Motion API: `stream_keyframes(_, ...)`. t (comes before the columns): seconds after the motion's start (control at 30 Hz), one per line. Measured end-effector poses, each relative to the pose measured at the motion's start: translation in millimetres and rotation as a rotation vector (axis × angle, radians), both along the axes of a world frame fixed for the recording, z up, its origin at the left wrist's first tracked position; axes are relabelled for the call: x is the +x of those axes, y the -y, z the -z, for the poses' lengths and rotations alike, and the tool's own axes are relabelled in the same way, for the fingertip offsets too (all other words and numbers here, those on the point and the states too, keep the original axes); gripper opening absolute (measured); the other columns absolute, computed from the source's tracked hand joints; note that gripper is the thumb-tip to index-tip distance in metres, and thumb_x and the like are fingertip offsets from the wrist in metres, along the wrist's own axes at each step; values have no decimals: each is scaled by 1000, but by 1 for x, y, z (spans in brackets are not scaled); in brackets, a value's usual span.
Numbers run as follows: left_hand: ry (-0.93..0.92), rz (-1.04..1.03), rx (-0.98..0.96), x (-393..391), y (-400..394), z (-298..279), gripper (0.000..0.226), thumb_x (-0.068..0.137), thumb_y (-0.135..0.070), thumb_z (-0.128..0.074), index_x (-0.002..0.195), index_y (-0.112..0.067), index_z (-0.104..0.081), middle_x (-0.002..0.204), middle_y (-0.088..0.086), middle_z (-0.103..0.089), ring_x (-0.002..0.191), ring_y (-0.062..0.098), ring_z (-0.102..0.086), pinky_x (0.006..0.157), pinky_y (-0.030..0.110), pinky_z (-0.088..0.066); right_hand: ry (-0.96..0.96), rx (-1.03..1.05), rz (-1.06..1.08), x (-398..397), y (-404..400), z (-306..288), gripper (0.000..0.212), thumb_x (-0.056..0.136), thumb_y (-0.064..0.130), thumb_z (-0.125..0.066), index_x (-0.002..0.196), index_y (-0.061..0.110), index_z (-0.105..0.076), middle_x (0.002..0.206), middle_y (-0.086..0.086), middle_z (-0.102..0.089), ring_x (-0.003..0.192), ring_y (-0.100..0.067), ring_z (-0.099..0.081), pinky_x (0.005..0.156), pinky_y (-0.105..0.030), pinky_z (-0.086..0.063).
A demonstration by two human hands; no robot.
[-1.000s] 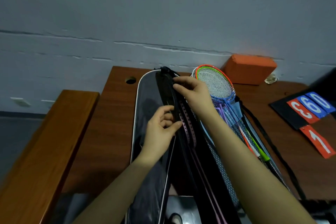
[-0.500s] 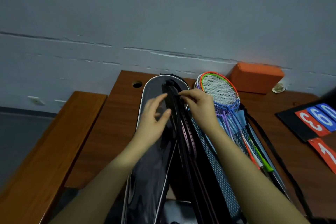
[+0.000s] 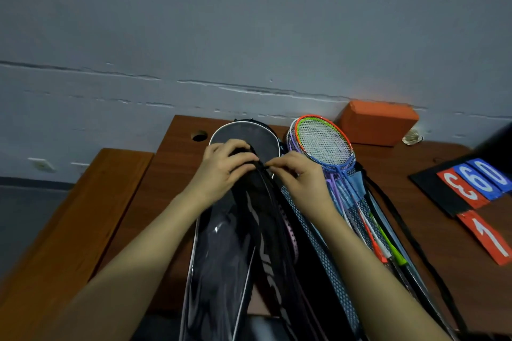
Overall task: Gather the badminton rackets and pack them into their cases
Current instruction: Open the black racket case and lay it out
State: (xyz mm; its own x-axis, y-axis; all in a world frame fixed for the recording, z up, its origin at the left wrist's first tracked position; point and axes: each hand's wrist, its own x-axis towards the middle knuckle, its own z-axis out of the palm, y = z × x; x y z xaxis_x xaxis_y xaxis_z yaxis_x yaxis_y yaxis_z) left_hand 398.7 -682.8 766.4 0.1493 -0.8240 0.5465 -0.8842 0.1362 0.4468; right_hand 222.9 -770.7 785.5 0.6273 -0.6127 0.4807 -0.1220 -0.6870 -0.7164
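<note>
A long black racket case [image 3: 221, 252] with a white-piped edge lies lengthwise on the brown table [image 3: 166, 202]. A pink-framed racket [image 3: 291, 232] shows inside its open seam. My left hand [image 3: 221, 169] grips the case's dark flap near the head end. My right hand [image 3: 299, 177] pinches the case's edge, fingertips almost touching the left hand. To the right, several rackets [image 3: 324, 144] with orange, green and purple frames lie stacked on a blue mesh case [image 3: 327, 257].
An orange block [image 3: 379, 124] sits against the grey wall at the back right. Red and blue number cards [image 3: 476, 188] lie on a black board at the right. A wooden bench [image 3: 69, 230] runs along the left. The table has a cable hole [image 3: 199, 135].
My left hand has moved up from the case's middle to its head end and closed on the flap. The right hand has shifted slightly toward it. The view has tilted upward.
</note>
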Motion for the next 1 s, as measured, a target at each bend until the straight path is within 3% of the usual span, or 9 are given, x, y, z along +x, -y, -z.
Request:
stream_keyframes(0.07,29,-71,-15,0,0,9,32,92,-46,-43,100,-26,-66,107,-3,-57,99,21,-56,89,36,-35,-57,-7,19,-3,1,6,11,81,11,-64,88,11,-73,79,-2,-64,75,-10,-59,71,-20,-46)
stream_keyframes(0.17,-27,-154,-15,3,-1,19,28,90,-38,-50,97,-20,-69,102,3,-59,94,21,-58,82,41,-45,-76,68,8,-11,1,16,11,81,7,-66,88,10,-74,78,3,-65,76,-1,-59,73,-12,-43)
stream_keyframes(0.33,-112,-230,32,5,4,24,31,88,-41,-49,98,-21,-70,107,0,-59,93,16,-58,78,33,-45,-54,261,4,-27,0,25,20,81,0,-68,87,18,-74,78,3,-67,74,-2,-60,70,-13,-43)
stream_keyframes(0.53,-188,-353,65,19,10,31,20,89,-29,-58,102,-20,-71,114,0,-59,101,21,-58,80,39,-48,-172,345,12,-58,0,40,16,82,-1,-67,87,13,-74,80,5,-65,74,2,-59,69,-9,-42)
stream_keyframes(0.67,-71,-409,100,24,11,33,34,89,-39,-47,102,-18,-70,115,5,-61,106,28,-55,84,40,-44,-189,410,55,-65,-2,49,23,82,2,-67,82,25,-71,79,9,-67,73,1,-61,69,-9,-43)
stream_keyframes(0.77,36,-403,116,14,8,31,36,91,-34,-45,115,-15,-63,129,13,-54,124,33,-43,98,50,-37,-171,425,82,-61,-1,49,20,83,2,-66,81,22,-72,81,7,-68,76,-2,-62,71,-10,-44)
stream_keyframes(0.87,317,-138,133,-19,0,34,42,88,-35,-40,126,-23,-51,138,5,-48,131,29,-32,102,49,-28,-172,383,78,-57,-2,48,16,82,1,-67,82,16,-72,81,4,-68,76,-1,-62,71,-9,-43)
stream_keyframes(0.93,474,12,202,-39,-4,39,42,87,-39,-37,125,-30,-52,136,-2,-52,131,24,-37,102,47,-28,-168,361,71,-57,-5,49,15,82,0,-66,83,14,-73,81,4,-68,77,-2,-62,72,-11,-44)
stream_keyframes(1.0,494,47,228,-41,-1,39,37,87,-40,-37,114,-34,-60,123,-6,-61,125,21,-46,100,45,-31,-171,323,65,-57,-7,48,13,82,1,-67,84,12,-73,81,4,-67,77,-3,-62,73,-13,-45)
